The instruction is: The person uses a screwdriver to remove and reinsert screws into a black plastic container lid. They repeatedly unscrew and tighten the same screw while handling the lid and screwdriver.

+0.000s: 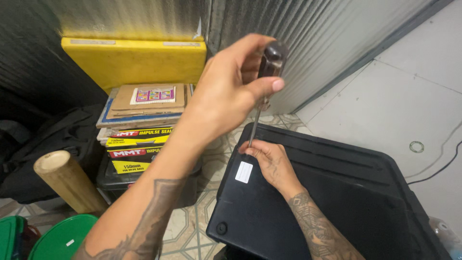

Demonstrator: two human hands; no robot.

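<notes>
- Black plastic case (pixel 337 202) fills the lower right of the head view, lying flat on a patterned tile floor (pixel 211 159), with a small white sticker (pixel 244 172) near its left edge.
- Left hand (pixel 231 91) is raised above the case, fingers clenched round the dark handle of a screwdriver (pixel 262 91), whose thin metal shaft points down to the case's upper left corner.
- Right hand (pixel 269 161) rests on that corner, fingertips pinched round the shaft's lower end (the tip itself is hidden under them).
- Left forearm crosses in front of a stack of yellow and black boxes (pixel 137 147) topped with flat cardboard (pixel 144 98).
- Behind the stack sits a yellow block (pixel 134 60) against a corrugated metal wall (pixel 327 33).
- Lower left: a pale wooden post (pixel 65 180) and a green lid (pixel 60 238).
</notes>
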